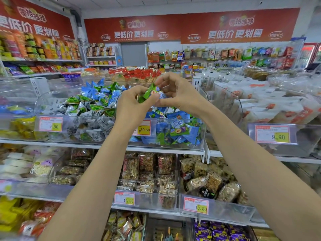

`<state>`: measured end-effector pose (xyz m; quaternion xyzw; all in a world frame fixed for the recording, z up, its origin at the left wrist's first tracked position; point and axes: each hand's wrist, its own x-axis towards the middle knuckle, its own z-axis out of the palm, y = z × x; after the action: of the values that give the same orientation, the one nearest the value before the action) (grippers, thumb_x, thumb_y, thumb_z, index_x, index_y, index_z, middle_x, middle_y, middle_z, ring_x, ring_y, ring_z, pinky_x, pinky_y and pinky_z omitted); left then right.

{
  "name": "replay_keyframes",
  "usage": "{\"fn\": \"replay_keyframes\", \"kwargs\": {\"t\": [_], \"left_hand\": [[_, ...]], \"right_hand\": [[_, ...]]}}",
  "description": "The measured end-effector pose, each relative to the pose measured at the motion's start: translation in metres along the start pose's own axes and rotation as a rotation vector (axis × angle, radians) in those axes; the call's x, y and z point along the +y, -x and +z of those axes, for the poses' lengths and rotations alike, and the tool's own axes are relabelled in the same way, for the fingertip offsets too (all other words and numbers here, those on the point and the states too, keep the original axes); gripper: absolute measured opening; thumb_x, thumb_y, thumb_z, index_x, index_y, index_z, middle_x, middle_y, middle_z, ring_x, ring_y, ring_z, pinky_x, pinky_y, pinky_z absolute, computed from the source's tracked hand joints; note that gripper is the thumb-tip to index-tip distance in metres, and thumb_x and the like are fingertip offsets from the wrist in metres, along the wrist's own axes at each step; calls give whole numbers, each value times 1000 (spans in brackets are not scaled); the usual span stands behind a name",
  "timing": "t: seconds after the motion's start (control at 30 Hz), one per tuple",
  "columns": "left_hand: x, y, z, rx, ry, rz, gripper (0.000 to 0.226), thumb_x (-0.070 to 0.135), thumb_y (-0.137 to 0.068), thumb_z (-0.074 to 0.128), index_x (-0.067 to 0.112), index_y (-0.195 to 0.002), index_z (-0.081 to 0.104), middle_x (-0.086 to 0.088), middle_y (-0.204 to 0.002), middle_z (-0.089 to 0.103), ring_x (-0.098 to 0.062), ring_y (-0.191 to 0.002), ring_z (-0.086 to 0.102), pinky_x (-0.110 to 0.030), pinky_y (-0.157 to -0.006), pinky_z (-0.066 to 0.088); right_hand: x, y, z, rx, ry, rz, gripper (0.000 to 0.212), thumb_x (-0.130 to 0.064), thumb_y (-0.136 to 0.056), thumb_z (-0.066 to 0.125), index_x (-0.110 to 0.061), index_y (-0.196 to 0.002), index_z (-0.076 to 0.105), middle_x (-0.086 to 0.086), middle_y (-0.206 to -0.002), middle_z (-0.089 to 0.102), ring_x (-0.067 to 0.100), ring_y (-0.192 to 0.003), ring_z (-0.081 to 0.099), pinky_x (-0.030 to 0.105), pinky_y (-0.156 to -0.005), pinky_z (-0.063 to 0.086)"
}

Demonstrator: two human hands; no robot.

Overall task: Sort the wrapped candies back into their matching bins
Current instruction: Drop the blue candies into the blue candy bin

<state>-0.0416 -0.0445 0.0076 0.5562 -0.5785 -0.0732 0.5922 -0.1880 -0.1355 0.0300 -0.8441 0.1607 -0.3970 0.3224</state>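
Note:
Both hands meet above the top shelf's clear bins. My left hand (133,101) and my right hand (175,92) together pinch a green wrapped candy (150,92) with a fruit picture; a bluish wrapper shows just under my right fingers. Below them a clear bin (202,136) holds blue and green wrapped candies. To its left another clear bin (41,101) holds white-and-green wrapped candies, with blue ones piled at its back.
Yellow price tags (50,124) hang on the bin fronts. A bin of white packets (278,108) stands to the right, red packets (137,73) behind. Lower shelves carry nut bars (147,167) and purple packs (218,232). Store shelving lines the back walls.

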Motion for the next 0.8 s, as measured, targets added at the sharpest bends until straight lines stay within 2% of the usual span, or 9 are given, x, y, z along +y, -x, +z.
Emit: {"fn": "replay_keyframes", "kwargs": {"t": [0.13, 0.23, 0.33, 0.4, 0.47, 0.53, 0.6, 0.7, 0.8], "left_hand": [[-6, -2, -8, 82, -39, 28, 19, 43, -84, 70, 24, -87, 69, 0, -76, 69, -25, -72, 68, -52, -74, 56], [-9, -7, -15, 42, -88, 48, 15, 42, -83, 71, 28, -90, 69, 1, -92, 71, -28, -87, 69, -51, -80, 55], [-13, -12, -19, 51, -104, 87, 21, 40, -89, 66, 26, -104, 68, 10, -112, 68, -19, -106, 65, -41, -91, 51], [-18, -16, -24, 55, -101, 142, 16, 31, -93, 62, 26, -107, 68, 15, -115, 65, -11, -113, 59, -36, -96, 49], [-25, -22, -30, 20, -70, 181, 15, 24, -94, 61, 28, -106, 68, 18, -111, 64, -11, -112, 61, -42, -93, 52], [-33, -28, -36, -14, -60, 222, 16, 22, -94, 61, 28, -107, 68, 18, -111, 65, -12, -111, 62, -43, -92, 54], [-40, -33, -42, -41, -41, 262, 18, 23, -93, 63, 28, -109, 68, 18, -111, 65, -13, -108, 63, -44, -90, 54], [-47, -39, -49, -91, -4, 304, 20, 26, -92, 64, 31, -111, 66, 17, -101, 66, -18, -94, 67, -44, -85, 57], [-53, -43, -54, -126, 11, 324, 21, 27, -92, 64, 31, -113, 64, 16, -90, 64, -18, -74, 64, -46, -77, 58]], "right_hand": [[-2, -4, -6, -48, 3, 34, 35, -11, -81, 76, -8, -111, 59, 13, -106, 62, 18, -90, 63, 37, -84, 56], [-3, -8, -9, -62, 23, 81, 26, -8, -87, 70, -3, -111, 61, 20, -104, 64, 27, -91, 67, 34, -80, 58], [-1, -15, -13, -25, 123, 162, 23, -7, -86, 70, -2, -108, 65, 16, -95, 67, 21, -83, 67, 30, -77, 58], [1, -18, -16, -71, 276, 272, 21, -6, -87, 69, -2, -107, 67, 16, -93, 68, 18, -78, 66, 30, -74, 59], [5, -23, -16, -157, 400, 399, 20, -7, -88, 67, -3, -108, 69, 12, -92, 70, 16, -77, 65, 28, -74, 58], [9, -31, -14, -246, 479, 502, 20, -10, -90, 66, -7, -109, 70, 6, -96, 71, 17, -85, 66, 29, -78, 57], [14, -43, -12, -261, 534, 549, 19, -11, -93, 63, -10, -109, 71, 10, -103, 71, 21, -92, 65, 35, -84, 56], [28, -59, -8, -220, 628, 616, 27, 1, -92, 58, -7, -117, 66, 10, -100, 67, 22, -86, 63, 44, -88, 55], [41, -69, -1, -306, 704, 747, 40, 3, -91, 59, -11, -129, 57, 9, -118, 57, 27, -101, 65, 39, -88, 56]]}}
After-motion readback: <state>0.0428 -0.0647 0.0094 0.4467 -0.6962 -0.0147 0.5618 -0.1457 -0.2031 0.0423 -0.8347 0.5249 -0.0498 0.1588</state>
